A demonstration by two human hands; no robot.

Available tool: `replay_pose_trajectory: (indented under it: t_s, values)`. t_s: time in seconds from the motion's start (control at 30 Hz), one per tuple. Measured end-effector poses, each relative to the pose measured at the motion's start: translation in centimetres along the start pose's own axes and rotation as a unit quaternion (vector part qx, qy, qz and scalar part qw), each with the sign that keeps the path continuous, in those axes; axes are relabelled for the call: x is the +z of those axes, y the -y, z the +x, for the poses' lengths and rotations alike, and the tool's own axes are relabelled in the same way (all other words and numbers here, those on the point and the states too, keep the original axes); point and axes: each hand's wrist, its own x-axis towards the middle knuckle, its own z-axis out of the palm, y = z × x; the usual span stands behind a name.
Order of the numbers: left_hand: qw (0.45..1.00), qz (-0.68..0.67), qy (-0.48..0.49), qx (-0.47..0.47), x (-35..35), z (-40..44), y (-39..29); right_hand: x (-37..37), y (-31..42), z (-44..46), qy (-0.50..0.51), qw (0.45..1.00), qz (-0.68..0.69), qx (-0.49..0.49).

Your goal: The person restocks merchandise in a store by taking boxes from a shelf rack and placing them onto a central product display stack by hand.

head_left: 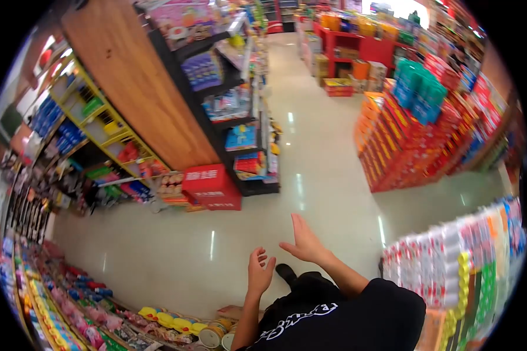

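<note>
Both bare hands are in front of the black shirt, over the pale tiled floor point(193, 243). My left hand point(260, 271) is raised with its fingers bent and apart, and nothing shows in it. To its right, my right hand point(305, 241) has its fingers stretched out and the thumb spread, holding nothing. A small gap separates the two hands. Neither one touches a shelf or any goods. Below them a dark shoe point(286, 273) shows on the floor.
A shelf rack point(231, 123) and a red box point(214, 187) stand ahead on the left. Red stacked cartons point(392, 146) are ahead on the right. White packs point(421, 269) are stacked at the lower right. Low shelves with yellow packages point(173, 320) line the lower left.
</note>
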Motion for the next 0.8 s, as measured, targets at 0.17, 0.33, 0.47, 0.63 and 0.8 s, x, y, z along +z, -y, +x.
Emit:
replay_pose_trajectory:
  t_s: [0.17,0.33,0.47,0.63,0.8]
  values:
    - [0.993,-0.015,-0.114,-0.04,-10.4,4.6,2.6,5.9,3.8,11.2,0.092,0.995,0.017,-0.023]
    - [0.968,-0.052,-0.235,-0.077,-19.5,6.4,7.6,12.1,10.1,21.4,0.185,0.981,0.007,-0.063]
    - [0.959,-0.016,-0.258,-0.118,-27.1,7.8,13.5,19.2,14.4,29.0,0.17,0.979,-0.015,-0.114]
    - [0.951,0.024,-0.277,-0.135,-38.6,11.4,19.0,27.2,22.5,37.7,0.166,0.98,-0.006,-0.106]
    - [0.952,0.083,-0.276,-0.1,-50.9,17.1,21.8,33.2,31.0,46.0,0.112,0.983,0.012,-0.142]
